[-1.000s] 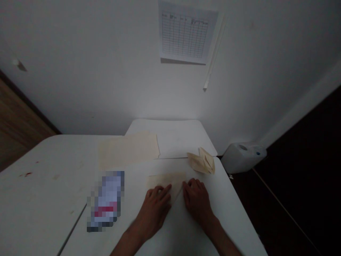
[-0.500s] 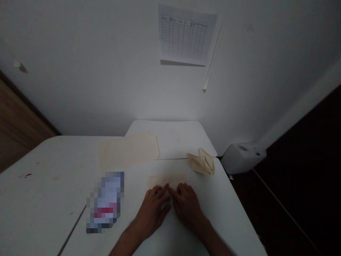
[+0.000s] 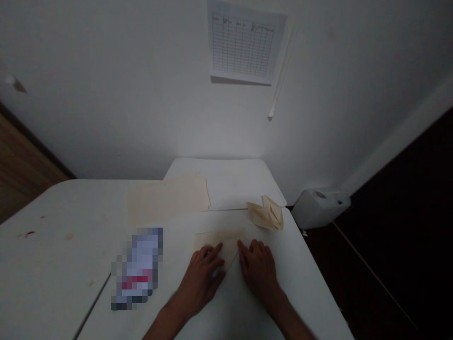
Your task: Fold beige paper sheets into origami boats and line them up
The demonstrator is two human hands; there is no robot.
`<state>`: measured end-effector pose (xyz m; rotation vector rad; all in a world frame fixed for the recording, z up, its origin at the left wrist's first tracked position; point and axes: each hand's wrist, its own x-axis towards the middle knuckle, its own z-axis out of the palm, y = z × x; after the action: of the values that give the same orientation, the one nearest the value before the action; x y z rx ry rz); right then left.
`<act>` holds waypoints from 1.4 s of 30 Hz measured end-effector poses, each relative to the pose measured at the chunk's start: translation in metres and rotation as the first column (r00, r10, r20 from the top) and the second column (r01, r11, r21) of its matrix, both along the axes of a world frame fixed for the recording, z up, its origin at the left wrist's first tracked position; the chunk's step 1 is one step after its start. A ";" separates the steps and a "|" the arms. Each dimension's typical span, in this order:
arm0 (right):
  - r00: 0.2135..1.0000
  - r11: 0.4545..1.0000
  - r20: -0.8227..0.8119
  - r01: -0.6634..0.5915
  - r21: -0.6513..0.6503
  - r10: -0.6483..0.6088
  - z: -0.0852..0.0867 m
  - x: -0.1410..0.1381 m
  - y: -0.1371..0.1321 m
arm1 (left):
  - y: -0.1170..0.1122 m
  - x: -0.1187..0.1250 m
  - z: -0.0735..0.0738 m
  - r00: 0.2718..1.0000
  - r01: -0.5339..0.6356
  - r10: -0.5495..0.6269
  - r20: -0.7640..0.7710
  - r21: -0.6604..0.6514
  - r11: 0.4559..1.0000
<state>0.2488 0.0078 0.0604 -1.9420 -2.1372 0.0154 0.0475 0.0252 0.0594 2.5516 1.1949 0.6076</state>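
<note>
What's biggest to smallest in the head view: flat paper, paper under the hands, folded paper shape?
1. Flat cream paper.
2. Paper under the left hand and right hand, and folded paper shape: they look alike, and part is hidden, so I can't rank them.

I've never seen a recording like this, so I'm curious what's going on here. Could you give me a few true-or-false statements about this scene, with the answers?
1. The left hand rests on a folded cream paper. True.
2. The right hand is holding a white plastic canister. False: the canister stands apart, beyond the far right corner of the table, and the right hand is spread on the tabletop.
3. A printed grid chart is fixed to the wall. True.
4. A pixelated packet lies to the right of the right hand. False: it lies to the left of the left hand.
</note>
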 end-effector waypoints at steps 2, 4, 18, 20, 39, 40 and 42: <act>1.000 1.000 0.003 0.020 0.004 -0.020 0.000 0.003 0.001 | 0.000 0.000 0.001 1.000 0.007 -0.007 -0.001 -0.002 1.000; 0.999 0.999 0.002 0.035 0.009 -0.035 0.000 0.004 0.002 | 0.000 0.000 0.003 1.000 0.016 -0.016 -0.003 -0.012 1.000; 0.982 0.994 -0.187 0.050 0.097 -0.031 -0.001 -0.012 0.005 | 0.003 -0.001 -0.001 0.999 0.011 -0.010 0.045 -0.026 1.000; 0.969 0.992 -0.239 0.087 0.091 -0.063 -0.004 -0.013 0.007 | 0.004 -0.001 -0.001 0.999 0.012 -0.012 0.048 -0.020 1.000; 0.968 0.997 -0.248 -0.013 0.072 0.031 -0.005 -0.005 0.009 | 0.000 0.000 -0.004 0.999 0.024 -0.025 0.027 0.027 0.999; 0.964 0.990 -0.227 -0.134 0.050 0.142 -0.003 -0.005 0.004 | 0.000 0.001 -0.003 0.999 0.021 -0.022 0.024 0.026 0.999; 0.941 0.952 -0.153 -0.305 0.009 0.303 0.001 -0.003 -0.007 | 0.000 0.000 -0.003 1.000 0.017 -0.018 0.021 0.028 0.999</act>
<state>0.2455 0.0006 0.0610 -1.5422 -2.3132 0.2305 0.0480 0.0254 0.0564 2.5687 1.1641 0.6502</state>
